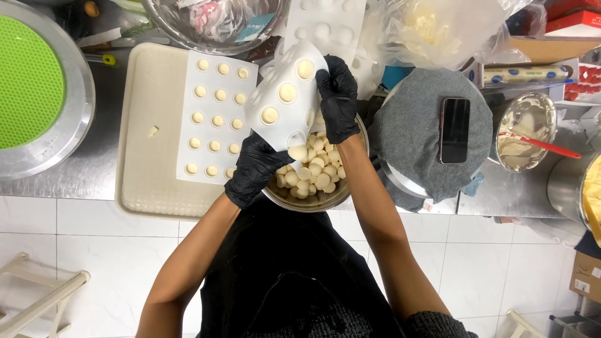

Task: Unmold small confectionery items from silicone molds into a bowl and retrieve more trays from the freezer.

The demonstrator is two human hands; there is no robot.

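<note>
white silicone mould (285, 94) bent, long axis tilted up-right over bowl (341, 195), both black-gloved hands (256, 169) (338, 97) pinching its ends

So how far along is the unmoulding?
Done: a good pile of pale discs already lies in the metal bowl. In hand: the left hand and right hand, both in black gloves, bend a white mould over the bowl; several cavities are still filled. Left: a second mould on the cream tray looks full, every cavity showing a disc.
</note>
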